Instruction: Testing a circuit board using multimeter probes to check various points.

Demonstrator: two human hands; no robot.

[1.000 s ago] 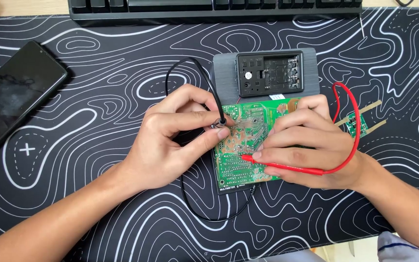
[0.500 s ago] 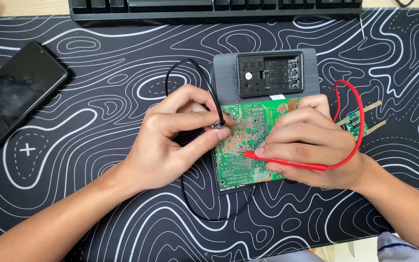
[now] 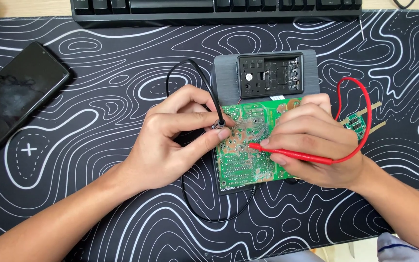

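Left hand [image 3: 170,140] pinches the black probe [image 3: 217,125] between thumb and forefinger, tip down on the green circuit board [image 3: 246,155]. Right hand [image 3: 311,143] is closed on the red probe [image 3: 287,153], tip touching the board near its middle. Board lies on a grey meter [image 3: 267,77], centre of the patterned mat [image 3: 98,97]. Phone [image 3: 15,94] far left; keyboard [image 3: 209,7] at top.

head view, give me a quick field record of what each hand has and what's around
left hand: pinches black probe, tip on green circuit board
right hand: holds red probe, tip on the board
under board: grey multimeter
leads: black lead, red lead
nearby: phone, keyboard, small green board
surface: patterned desk mat
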